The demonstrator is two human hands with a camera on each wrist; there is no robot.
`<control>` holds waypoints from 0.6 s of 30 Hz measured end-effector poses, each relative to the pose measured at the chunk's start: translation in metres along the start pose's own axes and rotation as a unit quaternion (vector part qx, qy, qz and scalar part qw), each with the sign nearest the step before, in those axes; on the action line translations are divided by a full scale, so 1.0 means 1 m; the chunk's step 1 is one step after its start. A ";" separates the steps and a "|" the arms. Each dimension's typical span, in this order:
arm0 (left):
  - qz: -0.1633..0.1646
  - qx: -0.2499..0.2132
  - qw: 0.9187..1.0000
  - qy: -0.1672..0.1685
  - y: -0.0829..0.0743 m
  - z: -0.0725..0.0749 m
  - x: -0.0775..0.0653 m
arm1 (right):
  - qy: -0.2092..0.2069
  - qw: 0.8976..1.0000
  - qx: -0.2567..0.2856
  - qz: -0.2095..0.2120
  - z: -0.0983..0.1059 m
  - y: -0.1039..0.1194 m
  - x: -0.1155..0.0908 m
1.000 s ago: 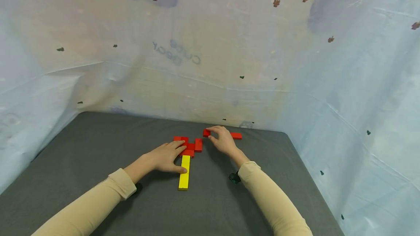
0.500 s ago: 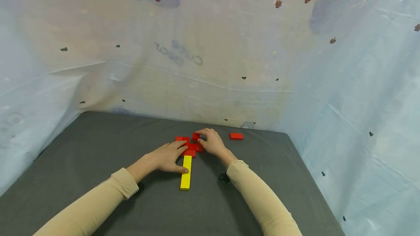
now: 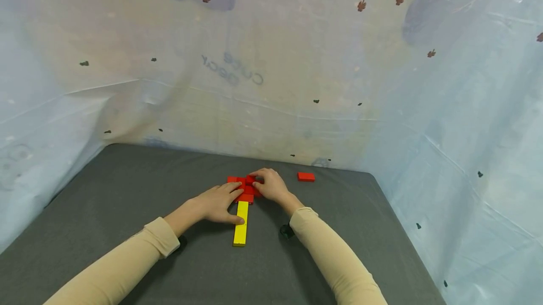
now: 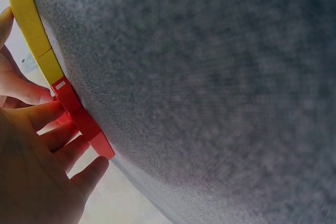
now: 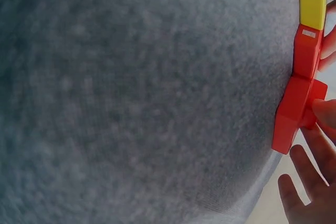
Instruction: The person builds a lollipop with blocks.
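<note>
A cluster of red rectangular blocks (image 3: 245, 198) lies on the dark cloth, and a strip of yellow blocks (image 3: 240, 232) runs from it toward the near side. My left hand (image 3: 213, 204) rests with fingers spread over the cluster's left part, hiding some of it; its thumb lies on the yellow strip. From the right, my right hand (image 3: 275, 186) pinches a red block (image 3: 250, 179) between thumb and fingers at the cluster's far right. In the right wrist view this red block (image 5: 318, 91) stands against the other red blocks, thumb on its near face.
One loose red block (image 3: 306, 177) lies to the right, near the table's far edge. The table (image 3: 322, 258) is covered in dark grey cloth. A pale printed curtain (image 3: 271, 107) hangs close behind it and along both sides.
My right hand has carried the red block leftward from near the loose block to the cluster, then slightly nearer its other blocks. The left hand has stayed in place.
</note>
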State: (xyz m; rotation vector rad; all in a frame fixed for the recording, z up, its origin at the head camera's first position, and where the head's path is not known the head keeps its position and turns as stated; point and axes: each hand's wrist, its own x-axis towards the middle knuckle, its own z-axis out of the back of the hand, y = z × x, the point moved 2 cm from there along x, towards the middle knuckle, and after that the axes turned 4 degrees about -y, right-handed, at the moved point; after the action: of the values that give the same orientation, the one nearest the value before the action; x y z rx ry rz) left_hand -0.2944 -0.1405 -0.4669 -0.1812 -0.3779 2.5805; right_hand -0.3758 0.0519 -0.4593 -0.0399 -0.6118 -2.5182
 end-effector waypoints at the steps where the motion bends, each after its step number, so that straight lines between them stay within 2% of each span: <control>1: -0.001 0.000 1.000 0.000 0.000 0.000 0.000 | 0.002 1.000 0.000 0.001 -0.001 0.000 0.000; 18: 0.004 0.005 1.000 0.007 -0.001 -0.001 0.001 | 0.013 1.000 0.001 0.013 -0.004 -0.002 -0.002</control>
State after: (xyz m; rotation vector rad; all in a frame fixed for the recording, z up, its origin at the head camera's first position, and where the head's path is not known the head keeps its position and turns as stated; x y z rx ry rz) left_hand -0.2944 -0.1395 -0.4672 -0.1987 -0.3590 2.5879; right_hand -0.3752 0.0527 -0.4637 -0.0131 -0.5987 -2.4896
